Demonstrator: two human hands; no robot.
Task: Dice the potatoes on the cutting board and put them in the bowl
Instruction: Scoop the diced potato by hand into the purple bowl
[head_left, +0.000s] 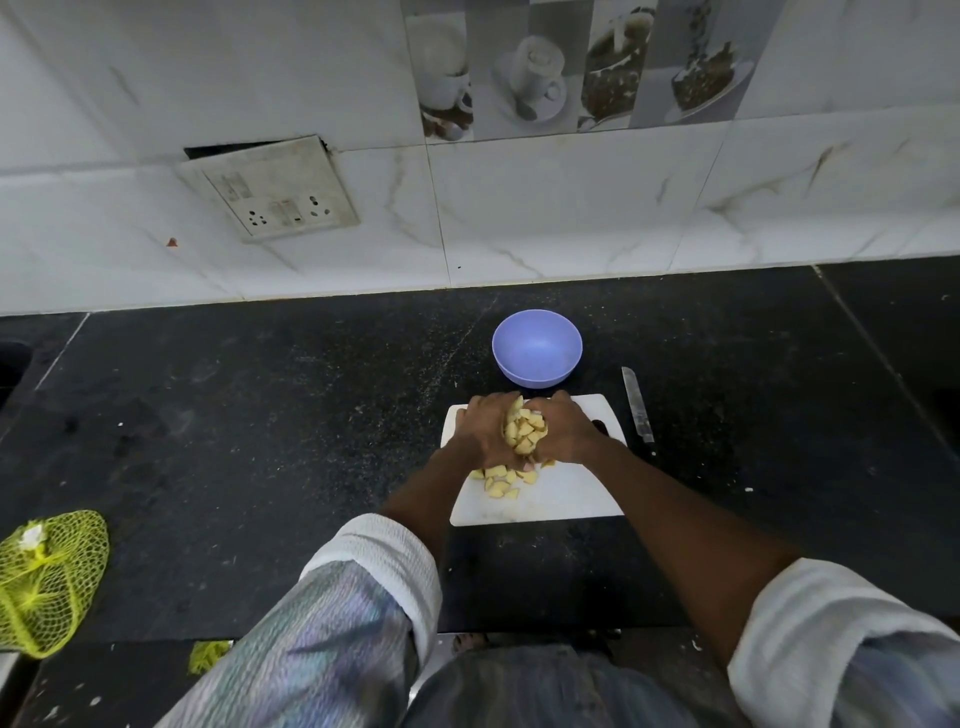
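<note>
- Left hand (485, 431) and right hand (563, 434) are cupping together over the far half of the cutting board (566, 493), palms facing each other, fingers curling inward.
- Both hands are holding a heap of potato pieces (523, 434) pressed between them; the pale yellow chunks are showing in the gap between the two palms.
- Whether the heap is lifting clear of the board or resting on it: cannot tell.
- Loose potato pieces (501, 480) are lying on the board just below the hands, nearer the person, apart from the held heap.
- The cutting board is white, lying flat on the dark tabletop (260, 415), with a dark handle slot at its right edge partly hidden behind the right wrist.
- The bowl (536, 353), lilac-blue, is standing upright on the tabletop just beyond the far edge of the board, directly ahead of the hands; no potato is showing inside it.
- The knife (638, 408) is lying flat on the tabletop just right of the board, blade pointing away from the person, neither hand touching it.
- Both forearms are reaching in from the near edge, sleeves (363, 597) rolled up to the elbows.
- A yellow-green mesh bag (49, 577) is lying at the near left of the tabletop, well apart from the board.
- A wall socket plate (270, 189) is sitting tilted on the tiled wall behind.
</note>
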